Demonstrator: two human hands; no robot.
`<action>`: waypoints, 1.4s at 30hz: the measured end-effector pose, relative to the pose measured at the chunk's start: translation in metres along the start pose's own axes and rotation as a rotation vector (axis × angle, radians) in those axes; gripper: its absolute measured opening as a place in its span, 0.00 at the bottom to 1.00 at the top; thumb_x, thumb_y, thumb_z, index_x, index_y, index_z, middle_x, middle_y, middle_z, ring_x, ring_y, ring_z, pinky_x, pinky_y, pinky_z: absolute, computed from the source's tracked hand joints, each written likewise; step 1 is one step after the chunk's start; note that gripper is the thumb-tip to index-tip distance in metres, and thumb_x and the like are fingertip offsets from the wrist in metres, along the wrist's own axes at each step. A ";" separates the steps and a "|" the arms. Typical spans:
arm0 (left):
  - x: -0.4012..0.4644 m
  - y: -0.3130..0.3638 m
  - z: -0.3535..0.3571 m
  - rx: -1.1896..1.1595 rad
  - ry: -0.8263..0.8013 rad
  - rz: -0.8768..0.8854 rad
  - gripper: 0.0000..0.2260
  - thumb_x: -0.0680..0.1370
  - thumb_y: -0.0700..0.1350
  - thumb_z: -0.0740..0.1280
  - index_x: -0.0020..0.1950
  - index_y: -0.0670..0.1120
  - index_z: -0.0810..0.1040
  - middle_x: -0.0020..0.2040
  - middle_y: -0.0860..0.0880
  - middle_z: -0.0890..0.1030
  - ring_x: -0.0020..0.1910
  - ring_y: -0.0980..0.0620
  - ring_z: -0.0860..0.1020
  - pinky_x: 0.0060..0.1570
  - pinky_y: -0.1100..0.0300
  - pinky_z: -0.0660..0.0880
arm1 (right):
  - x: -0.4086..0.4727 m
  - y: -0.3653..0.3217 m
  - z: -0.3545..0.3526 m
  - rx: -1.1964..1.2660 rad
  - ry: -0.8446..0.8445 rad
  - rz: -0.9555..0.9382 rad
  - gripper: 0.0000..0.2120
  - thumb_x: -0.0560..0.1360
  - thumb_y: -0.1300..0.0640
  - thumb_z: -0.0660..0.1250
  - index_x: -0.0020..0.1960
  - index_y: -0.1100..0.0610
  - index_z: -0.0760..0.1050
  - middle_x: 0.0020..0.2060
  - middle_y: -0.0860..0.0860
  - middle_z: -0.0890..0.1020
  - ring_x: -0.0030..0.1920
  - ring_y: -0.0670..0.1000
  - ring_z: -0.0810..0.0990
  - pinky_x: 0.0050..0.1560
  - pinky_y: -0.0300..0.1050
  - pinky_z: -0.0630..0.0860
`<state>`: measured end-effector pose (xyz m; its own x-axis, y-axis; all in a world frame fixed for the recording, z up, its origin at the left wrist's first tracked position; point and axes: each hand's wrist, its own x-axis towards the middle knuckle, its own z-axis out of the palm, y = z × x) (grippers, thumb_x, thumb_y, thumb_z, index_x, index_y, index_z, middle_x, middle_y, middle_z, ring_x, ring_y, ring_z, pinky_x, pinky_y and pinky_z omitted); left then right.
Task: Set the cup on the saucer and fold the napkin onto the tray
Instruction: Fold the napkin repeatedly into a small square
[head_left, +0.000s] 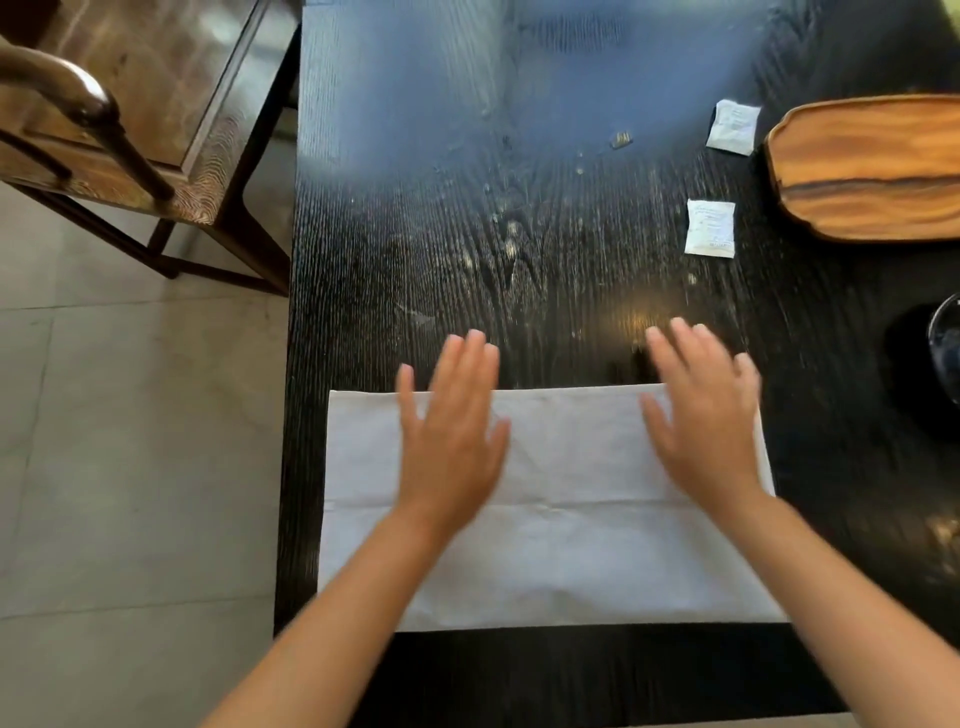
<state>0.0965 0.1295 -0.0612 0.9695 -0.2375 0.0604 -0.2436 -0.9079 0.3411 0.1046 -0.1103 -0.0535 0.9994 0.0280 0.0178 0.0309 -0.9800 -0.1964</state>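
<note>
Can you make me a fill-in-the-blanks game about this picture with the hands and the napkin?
1. Both hands, the left hand and the right hand, are over the white ____.
2. The napkin lies on a ____ table.
3. The number of small white packets, one and another, near the wooden tray is ____.

Missing words: napkin; black; two

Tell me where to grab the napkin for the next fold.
Pinch the napkin's two far corners, one per hand, reaching from the near side. It lies flat with its long edges across you, and the left hand and right hand are already spread open near that far edge.
</note>
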 end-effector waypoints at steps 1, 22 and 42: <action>-0.004 0.016 0.013 0.013 -0.041 0.033 0.27 0.76 0.50 0.55 0.74 0.44 0.59 0.75 0.46 0.60 0.75 0.49 0.55 0.69 0.38 0.51 | -0.007 -0.017 0.008 0.006 -0.017 -0.029 0.27 0.73 0.55 0.58 0.72 0.55 0.61 0.72 0.57 0.64 0.72 0.55 0.58 0.68 0.63 0.54; -0.015 0.004 0.038 0.123 -0.162 -0.024 0.28 0.75 0.59 0.54 0.75 0.56 0.57 0.77 0.48 0.57 0.75 0.47 0.53 0.70 0.40 0.49 | -0.040 0.052 0.007 -0.197 -0.120 0.363 0.31 0.77 0.45 0.41 0.75 0.60 0.47 0.76 0.56 0.53 0.75 0.53 0.48 0.71 0.68 0.48; -0.021 -0.018 0.032 0.136 -0.167 -0.068 0.31 0.74 0.62 0.50 0.76 0.55 0.54 0.77 0.48 0.53 0.76 0.48 0.50 0.70 0.41 0.48 | -0.138 0.035 0.020 -0.170 -0.266 0.074 0.32 0.77 0.43 0.43 0.76 0.59 0.45 0.75 0.55 0.49 0.75 0.51 0.43 0.73 0.49 0.41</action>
<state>0.0793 0.1396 -0.0986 0.9687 -0.2180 -0.1186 -0.1903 -0.9592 0.2090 -0.0319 -0.1444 -0.0821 0.9676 -0.0160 -0.2518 -0.0219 -0.9996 -0.0205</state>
